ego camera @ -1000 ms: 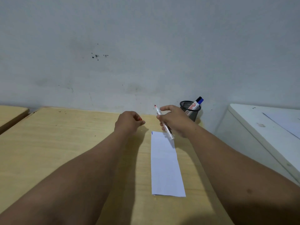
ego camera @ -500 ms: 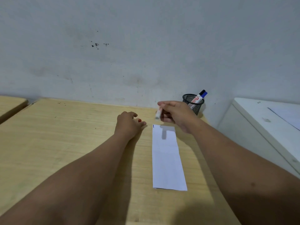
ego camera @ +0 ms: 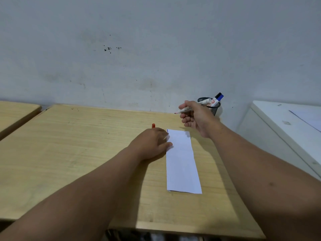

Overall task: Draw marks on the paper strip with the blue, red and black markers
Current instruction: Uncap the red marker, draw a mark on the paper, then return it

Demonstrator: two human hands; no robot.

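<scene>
A white paper strip [ego camera: 182,162] lies lengthwise on the wooden table [ego camera: 78,153], with a small blue mark [ego camera: 167,130] at its far left corner. My left hand [ego camera: 151,143] rests on the table, its fingertips on the strip's far left edge. A red cap [ego camera: 153,125] pokes up from behind its knuckles. My right hand [ego camera: 196,119] hovers just beyond the strip's far end, gripping the uncapped red marker [ego camera: 186,109], whose red tip points left. The blue and black markers [ego camera: 217,99] stand in a black mesh cup [ego camera: 215,109] behind my right hand.
A grey wall runs right behind the table's far edge. A white cabinet [ego camera: 286,126] stands close on the right, with a sheet on top. Part of a second wooden table [ego camera: 15,112] shows at the far left.
My left hand has come down onto the strip's left edge, with the red cap. My right hand has swung the marker round so that its tip points left.
</scene>
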